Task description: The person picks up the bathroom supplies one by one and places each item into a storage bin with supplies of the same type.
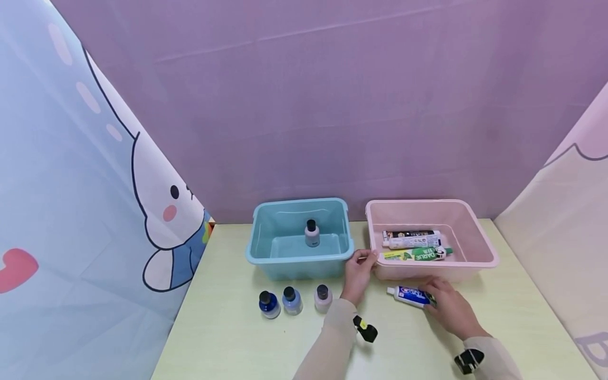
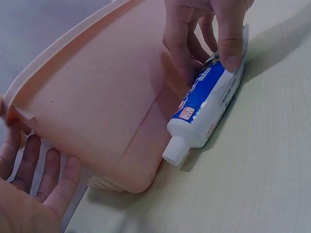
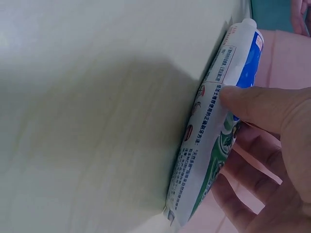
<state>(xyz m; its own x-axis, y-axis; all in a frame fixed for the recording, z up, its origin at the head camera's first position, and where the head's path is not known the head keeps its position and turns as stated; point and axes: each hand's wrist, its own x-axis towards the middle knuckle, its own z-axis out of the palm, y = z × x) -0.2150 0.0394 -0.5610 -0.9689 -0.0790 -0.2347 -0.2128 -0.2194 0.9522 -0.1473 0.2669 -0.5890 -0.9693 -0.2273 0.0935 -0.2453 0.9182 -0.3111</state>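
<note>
Right now, a blue, white and green soft toothpaste tube is being pinched between the thumb and fingers of the right hand, its white cap pointing left, away from those fingers. Whether its underside is touching the pale yellow-green wood-grain table, I cannot tell. Just beyond the right fingers, the front wall of a pink rectangular plastic tub is standing between the tube and the tub's inside. Left of these fingers, the left hand is gripping that tub's rim near its front left corner.

Left of the left fingers, on the table, a dark blue bottle, a light blue bottle and a pale pink bottle are standing upright, all wearing black caps. A purple cloth is hanging well beyond both hands.

Inside the pink tub, beyond the right fingers, a dark tube, a mostly white tube and a green-and-yellow tube are lying side by side. Beyond the left fingers and to their left, a teal rectangular plastic tub is holding a pale bottle with a black cap, standing upright.

Altogether, two tubs, four tubes and four bottles are showing.
</note>
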